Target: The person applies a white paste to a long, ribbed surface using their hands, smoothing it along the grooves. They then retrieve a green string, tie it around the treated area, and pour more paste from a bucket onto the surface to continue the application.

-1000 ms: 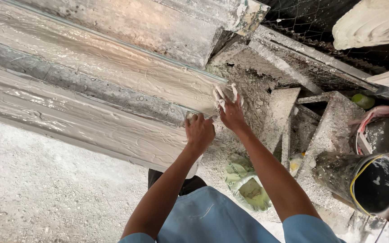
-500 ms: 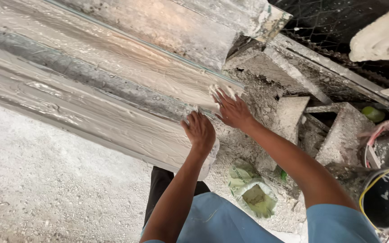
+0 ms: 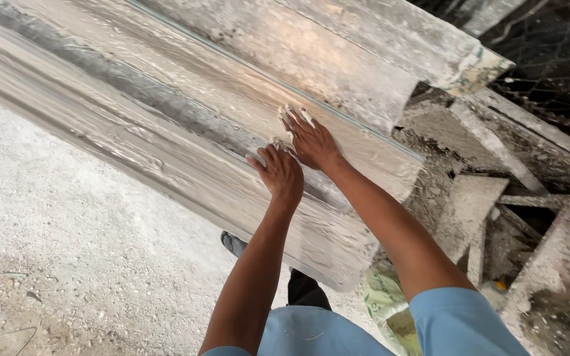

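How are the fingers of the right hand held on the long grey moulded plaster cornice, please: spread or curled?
Spread: the right hand lies flat on the long grey moulded plaster cornice, fingers fanned, tips white with plaster.

Long grey plaster-coated moulding running diagonally from upper left to lower right, above the pale gritty concrete floor; left hand flat on the moulding's middle ridge; right hand touching the surface just behind and right of it; plaster-crusted wooden frames right of the moulding's end; crumpled green-printed sack on the floor below that end.
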